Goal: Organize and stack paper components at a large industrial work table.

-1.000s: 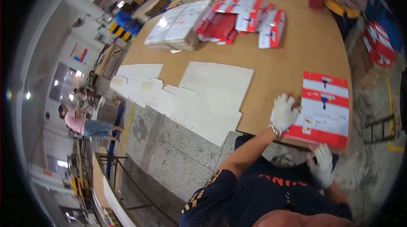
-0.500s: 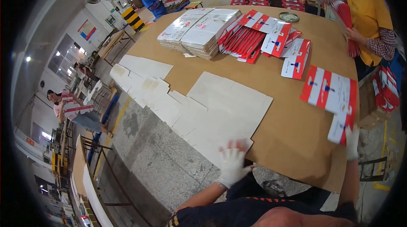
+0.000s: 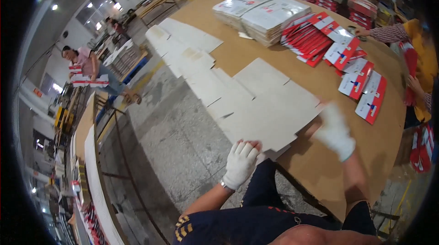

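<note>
Flat white cardboard blanks [image 3: 270, 103] overlap in a row along the table's left edge, plain side up. My left hand [image 3: 241, 165], in a white glove with bare fingertips, is at the near edge of the closest blank. Its fingers are curled closed; whatever they may hold is hidden. My right hand [image 3: 336, 133], gloved the same way, is over the right edge of that blank. Motion smears its fingers, so I cannot tell whether it grips the edge. Beyond it, a red and white printed cardboard piece [image 3: 371, 97] lies beside similar pieces.
A strapped stack of white cardboard [image 3: 260, 14] stands at the far side beside a pile of red folded pieces [image 3: 306, 39]. At the right, a person in yellow [image 3: 427, 62] holds red pieces. Another person [image 3: 87, 64] works at the left. The brown table [image 3: 366, 153] has a curved edge.
My right hand has let go of the red and white printed piece and moved left to the white blank. My left hand's spread fingers have curled. The view has swung right.
</note>
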### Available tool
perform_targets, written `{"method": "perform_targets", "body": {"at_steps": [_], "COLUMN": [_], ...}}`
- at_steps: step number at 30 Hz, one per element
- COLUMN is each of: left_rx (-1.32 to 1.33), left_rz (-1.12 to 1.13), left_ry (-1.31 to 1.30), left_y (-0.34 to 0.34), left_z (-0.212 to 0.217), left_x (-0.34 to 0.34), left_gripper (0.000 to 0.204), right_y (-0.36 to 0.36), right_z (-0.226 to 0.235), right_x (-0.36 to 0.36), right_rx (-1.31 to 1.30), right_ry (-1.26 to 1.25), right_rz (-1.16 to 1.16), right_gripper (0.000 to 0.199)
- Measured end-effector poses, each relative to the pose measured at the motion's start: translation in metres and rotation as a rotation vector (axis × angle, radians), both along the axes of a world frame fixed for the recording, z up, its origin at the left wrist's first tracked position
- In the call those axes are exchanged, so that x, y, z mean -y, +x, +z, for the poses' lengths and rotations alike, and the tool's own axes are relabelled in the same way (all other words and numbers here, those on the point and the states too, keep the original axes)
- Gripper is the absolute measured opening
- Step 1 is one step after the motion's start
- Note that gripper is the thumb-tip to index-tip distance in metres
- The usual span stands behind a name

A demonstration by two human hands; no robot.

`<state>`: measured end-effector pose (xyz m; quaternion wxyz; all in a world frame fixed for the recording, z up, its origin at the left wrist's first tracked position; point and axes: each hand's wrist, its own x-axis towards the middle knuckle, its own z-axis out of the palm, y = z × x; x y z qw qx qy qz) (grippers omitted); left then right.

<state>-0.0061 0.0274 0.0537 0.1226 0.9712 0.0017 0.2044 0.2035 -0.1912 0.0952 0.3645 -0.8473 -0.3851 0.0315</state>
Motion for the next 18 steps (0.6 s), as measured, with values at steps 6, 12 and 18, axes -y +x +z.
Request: {"method": "perform_targets", "body": {"at_steps": [6,12,18], "left_rx": [0.574,-0.002,-0.189], "left_rz": [0.238,0.144,0.072], "left_ry": [0.075,0.004,0.031], "left_y": [0.001,-0.003,-0.001], "left_z": [-0.01,-0.059,-0.102], "left_x": [0.015,0.024,0.011], "left_gripper": [0.053,0.083,0.077], "right_y": [-0.048,-0.042,-0.076], "right_z": [-0.018,0.022,-0.013], "right_x": [-0.113,-0.099,-0.038], "right_rx": [0.577,0.722,0.428], "right_ry": [0.006,0.302,0.462], "right_rz": [0.408,0.036,-0.259], "right_gripper": [0.023,0.021,0.025]}}
